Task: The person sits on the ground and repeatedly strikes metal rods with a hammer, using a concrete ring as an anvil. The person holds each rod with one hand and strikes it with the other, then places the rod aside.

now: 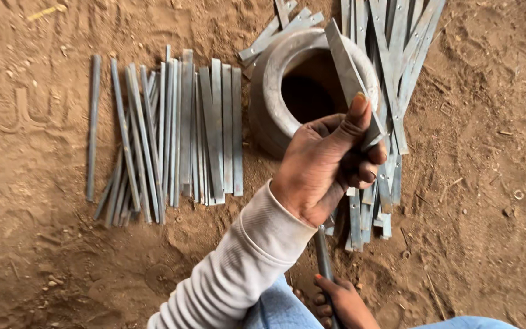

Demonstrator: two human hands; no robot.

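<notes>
Your left hand is pinching a grey strip over the pot. Your right hand, at 6 o'clock, is gripping a rod. Strip piles are lying at 9 o'clock on sand.

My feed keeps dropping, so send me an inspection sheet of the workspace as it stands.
Surface: bare sandy ground, scuffed.
Job's things: flat metal strip over the round metal pot; metal rod below.
Clutter: row of strips left of pot; looser pile of strips to its right.
Hands: left hand grips the flat strip; right hand holds the rod.
Cables: nothing seen.
Surroundings: small twigs and pebbles.
</notes>
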